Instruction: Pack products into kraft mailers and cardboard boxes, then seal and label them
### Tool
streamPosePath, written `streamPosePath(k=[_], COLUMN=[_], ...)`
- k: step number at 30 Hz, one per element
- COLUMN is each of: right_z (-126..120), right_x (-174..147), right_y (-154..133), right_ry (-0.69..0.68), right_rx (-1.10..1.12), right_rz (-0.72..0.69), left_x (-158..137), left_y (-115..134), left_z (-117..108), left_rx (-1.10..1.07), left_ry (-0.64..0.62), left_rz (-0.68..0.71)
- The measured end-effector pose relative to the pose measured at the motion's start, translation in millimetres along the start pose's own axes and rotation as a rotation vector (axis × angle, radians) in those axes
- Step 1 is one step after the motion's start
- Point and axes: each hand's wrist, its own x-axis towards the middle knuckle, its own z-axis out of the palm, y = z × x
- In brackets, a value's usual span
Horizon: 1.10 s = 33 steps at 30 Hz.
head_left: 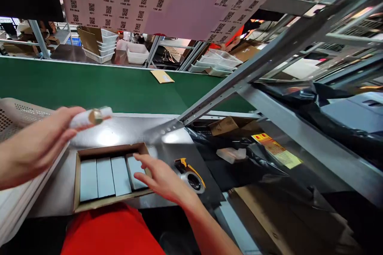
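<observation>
My left hand (pixel 56 137) is raised to the left of an open cardboard box, its fingers closed around a blurred white tube-like item (pixel 82 119) with a gold-brown patch near its end. What kind of item this is does not show clearly. Inside the cardboard box (pixel 76 183) several slim white boxes (pixel 104 177) stand in a row. Over the box's right end reaches my right hand (pixel 160 177), thumb and fingers apart, above the rightmost white box (pixel 134 173). Whether the fingertips touch that box, I cannot tell.
A tape dispenser (pixel 193 179) lies right of the box on the metal table (pixel 119 131). Behind runs a green conveyor belt (pixel 113 91) carrying a tan envelope (pixel 162 76). A white basket (pixel 18 113) is at left. A slanted metal post (pixel 236 77) stands at right; a code sheet (pixel 167 24) hangs above.
</observation>
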Motion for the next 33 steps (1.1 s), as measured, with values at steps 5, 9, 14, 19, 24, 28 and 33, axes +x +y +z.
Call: streamPosePath(k=[5,9,14,19,24,28,33], right_z=[6.9,9.1,5.1,11.7,12.9,12.9,23.1], right_x=[-7.1,-15.3,-25.6,-22.2,-7.0,9.0,31.8], right_y=[8.0,25.5,50.8,66.5,70.7,74.5,78.6], right_ry=[0.296,0.355,0.332,0.551,0.648,0.571,0.447], right_rx=[0.656,0.529,0.373,0.352,0.156,-0.037,-0.444], right_rz=[-0.091,-0.006,-0.066,-0.112,-0.247,-0.295,-0.313], left_x=[24.1,34.0,39.2,46.0,47.4,46.1,43.1], left_y=[66.9,63.1,65.7,60.2,52.4,57.2,58.8], left_z=[128.0,195.0,245.7,288.3,304.1,300.6,311.0], left_rx=[-0.314,-0.375,-0.248,0.116,0.198,0.239,0.242], left_ry=[-0.366,-0.438,-0.547,-0.512,-0.629,-0.640,-0.635], left_rz=[0.265,0.339,0.389,0.090,0.030,0.048,0.054])
